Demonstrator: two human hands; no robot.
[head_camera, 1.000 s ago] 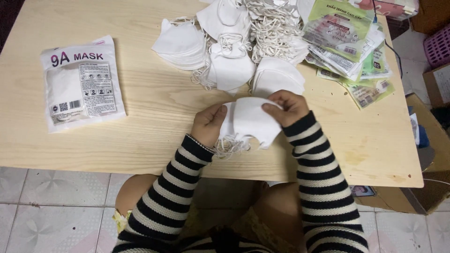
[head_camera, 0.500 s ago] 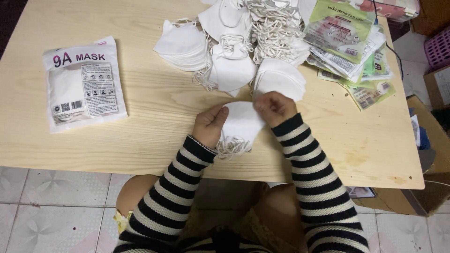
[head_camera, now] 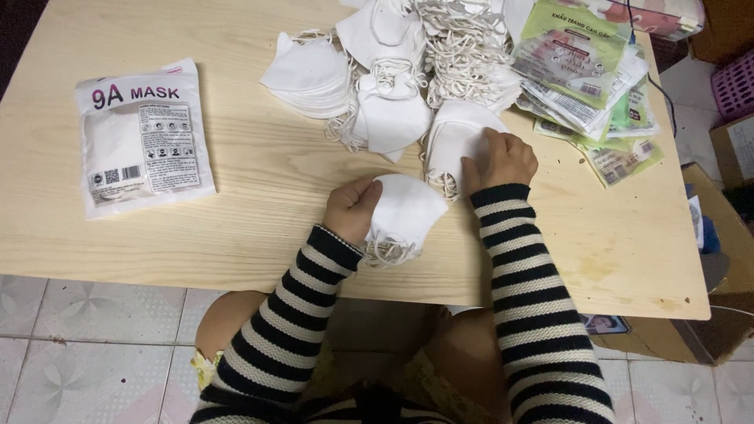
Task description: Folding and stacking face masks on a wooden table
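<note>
Pale wooden tabletop (head_camera: pixel 236 204) fills the frame, with a sealed white mask packet (head_camera: pixel 141 137) at upper left and green-printed empty sleeves (head_camera: pixel 585 71) at upper right. Your left hand (head_camera: pixel 351 208) grips a folded white face mask (head_camera: pixel 404 213) at centre. Your right hand (head_camera: pixel 503 159) has left it and now rests, fingers spread, on the small white mask stack (head_camera: pixel 455 141) just above, so that one mask looks folded.

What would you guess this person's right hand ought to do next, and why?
Probably lift one white folded mask off the small stack it rests on and bring it to the bundle of white masks in the left hand. The right hand lies on that stack, while the left holds its bundle upright at the wooden table's near edge, loops hanging.
</note>
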